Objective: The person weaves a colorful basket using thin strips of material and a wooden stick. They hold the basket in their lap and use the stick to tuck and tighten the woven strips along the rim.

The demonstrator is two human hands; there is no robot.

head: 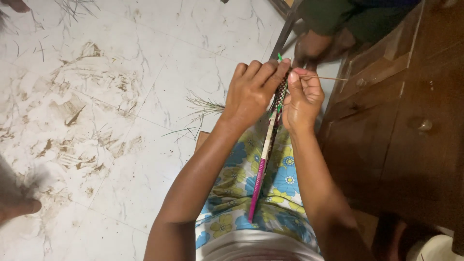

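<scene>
A long stick (263,164) wrapped in woven strips, pink at the near end, white in the middle and dark patterned near the top, lies along my lap. My left hand (251,92) is curled around its upper part, fingers over the top where a green strip shows. My right hand (302,99) holds the same upper part from the right, and its thumb and forefinger pinch a thin straw (328,78) that points to the right. The stick's far end runs on as a dark bar (285,34) toward the top of the view.
A dark wooden cabinet (406,121) stands close on the right. Another person's foot (319,46) rests just beyond my hands. Loose dry fibres (203,108) and dirt smears lie on the white marble floor (121,96). My floral skirt (241,183) covers my lap.
</scene>
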